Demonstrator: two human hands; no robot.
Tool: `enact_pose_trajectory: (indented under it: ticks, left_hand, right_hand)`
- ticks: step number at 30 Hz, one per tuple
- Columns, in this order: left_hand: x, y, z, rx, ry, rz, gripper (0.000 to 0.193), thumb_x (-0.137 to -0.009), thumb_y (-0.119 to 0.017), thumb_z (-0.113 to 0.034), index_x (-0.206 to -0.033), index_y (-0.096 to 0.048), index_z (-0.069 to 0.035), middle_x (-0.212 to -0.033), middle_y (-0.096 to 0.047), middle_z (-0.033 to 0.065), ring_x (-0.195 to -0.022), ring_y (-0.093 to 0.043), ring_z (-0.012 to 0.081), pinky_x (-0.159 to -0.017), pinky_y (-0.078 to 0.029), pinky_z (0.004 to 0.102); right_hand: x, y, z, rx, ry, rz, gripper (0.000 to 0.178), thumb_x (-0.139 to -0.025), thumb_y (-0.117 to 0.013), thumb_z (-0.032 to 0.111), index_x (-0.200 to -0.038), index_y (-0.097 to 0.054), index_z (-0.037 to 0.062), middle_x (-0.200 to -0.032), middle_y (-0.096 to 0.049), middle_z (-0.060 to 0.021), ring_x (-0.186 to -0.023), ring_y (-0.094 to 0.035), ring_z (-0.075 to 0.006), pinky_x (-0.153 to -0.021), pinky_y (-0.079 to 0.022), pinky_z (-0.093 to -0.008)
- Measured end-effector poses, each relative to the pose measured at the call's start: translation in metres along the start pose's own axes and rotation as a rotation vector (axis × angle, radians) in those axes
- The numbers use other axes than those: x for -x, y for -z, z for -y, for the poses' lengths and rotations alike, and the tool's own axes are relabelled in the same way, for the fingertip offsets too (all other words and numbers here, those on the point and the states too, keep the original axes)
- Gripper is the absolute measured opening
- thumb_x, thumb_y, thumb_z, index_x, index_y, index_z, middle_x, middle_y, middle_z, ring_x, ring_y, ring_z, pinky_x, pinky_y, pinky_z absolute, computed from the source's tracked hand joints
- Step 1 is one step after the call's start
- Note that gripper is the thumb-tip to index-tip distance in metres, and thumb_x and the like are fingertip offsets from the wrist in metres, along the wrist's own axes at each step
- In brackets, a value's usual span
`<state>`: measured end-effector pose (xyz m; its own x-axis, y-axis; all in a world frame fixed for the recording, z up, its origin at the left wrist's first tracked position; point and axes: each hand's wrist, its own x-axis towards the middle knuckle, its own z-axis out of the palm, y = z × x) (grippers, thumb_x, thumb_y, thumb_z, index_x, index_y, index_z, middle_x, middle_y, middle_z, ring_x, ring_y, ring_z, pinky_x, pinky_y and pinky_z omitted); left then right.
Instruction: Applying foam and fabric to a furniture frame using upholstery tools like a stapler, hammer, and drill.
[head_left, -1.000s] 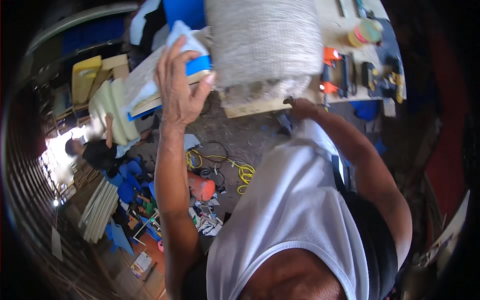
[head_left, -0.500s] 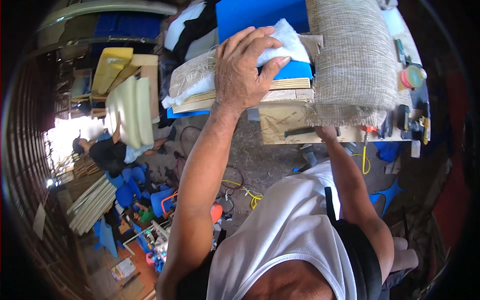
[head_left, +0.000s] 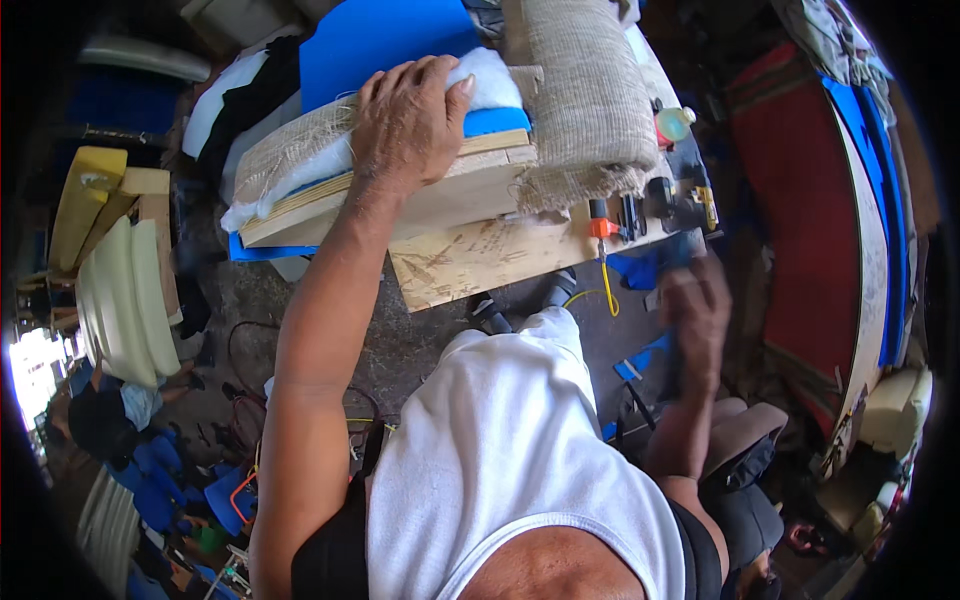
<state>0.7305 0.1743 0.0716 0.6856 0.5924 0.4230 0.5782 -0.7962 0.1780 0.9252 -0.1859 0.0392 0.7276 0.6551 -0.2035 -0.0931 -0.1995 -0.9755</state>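
Observation:
My left hand [head_left: 408,125] is closed over the top edge of a padded wooden frame [head_left: 440,212], its fingers on white batting [head_left: 488,80] and blue sheet. Frayed beige woven fabric [head_left: 290,150] covers part of that frame. Beside it lies a thick padded piece in the same beige cloth [head_left: 590,95]. My right hand [head_left: 695,305] is off to the right of the table, blurred by motion. A dark tool seems to be in it, its smeared shape running along the hand; its kind cannot be made out.
A plywood board [head_left: 480,262] forms the near table edge. On it an air tool with an orange fitting [head_left: 602,228] trails a yellow hose [head_left: 611,290]. Other dark tools [head_left: 680,203] and a small bottle [head_left: 675,123] lie nearby. A red panel [head_left: 800,240] stands at right.
My right hand has left the board edge and swung out to the right. The dark-handled tool it touched no longer lies there. My left hand stays on the frame; the view has shifted right.

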Motion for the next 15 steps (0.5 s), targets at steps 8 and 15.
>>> enact_pose_trajectory:
  ticks: [8,15]
  left_hand:
    - [-0.005,-0.007,-0.006,0.004,-0.025,-0.042,0.041,-0.104,-0.045,-0.042,-0.128,-0.061,-0.013,-0.127,-0.066,0.0107,-0.123,-0.058,0.0309,-0.111,-0.034,0.0501]
    - [0.000,-0.005,0.001,-0.001,-0.007,-0.045,0.041,-0.105,-0.045,-0.042,-0.129,-0.062,-0.014,-0.129,-0.066,0.0100,-0.123,-0.057,0.0312,-0.109,-0.037,0.0474]
  right_hand:
    - [-0.013,-0.007,0.087,-1.021,0.526,0.206,0.037,-0.100,-0.058,0.021,-0.136,-0.055,0.0118,-0.083,-0.058,-0.0047,-0.059,-0.052,-0.0117,-0.052,-0.044,-0.0266]
    - [-0.015,-0.070,0.054,0.021,0.286,0.101,0.060,-0.101,-0.053,-0.001,-0.156,-0.038,0.0155,-0.079,-0.058,-0.0023,-0.058,-0.052,-0.0073,-0.049,-0.043,-0.0217]
